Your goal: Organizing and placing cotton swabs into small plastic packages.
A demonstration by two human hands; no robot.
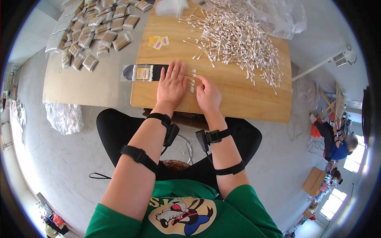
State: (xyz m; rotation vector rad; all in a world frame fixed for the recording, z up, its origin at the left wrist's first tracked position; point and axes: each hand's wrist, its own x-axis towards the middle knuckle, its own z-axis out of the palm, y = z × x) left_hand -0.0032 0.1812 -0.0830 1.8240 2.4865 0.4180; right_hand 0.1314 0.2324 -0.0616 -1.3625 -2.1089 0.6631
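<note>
Nearest you, short of the wooden board (246,108), your green shirt (198,228) carries lettering and a cartoon. Over the board's near half, your right hand (208,94) is loosely curled; you can't tell whether it pinches anything. Your left hand (171,85) lies flat, fingers together, across loose swabs (191,85). Press lightly and level the swab tips with the right, so none cross. At the board's left edge, a clear bag of swabs (137,73) with a yellow label lies over a dark strip (157,73). Farther up the board are yellow-and-white cards (157,42), their print too small to read, and the swab pile (238,43); beyond its left edge, filled packets (107,37).
</note>
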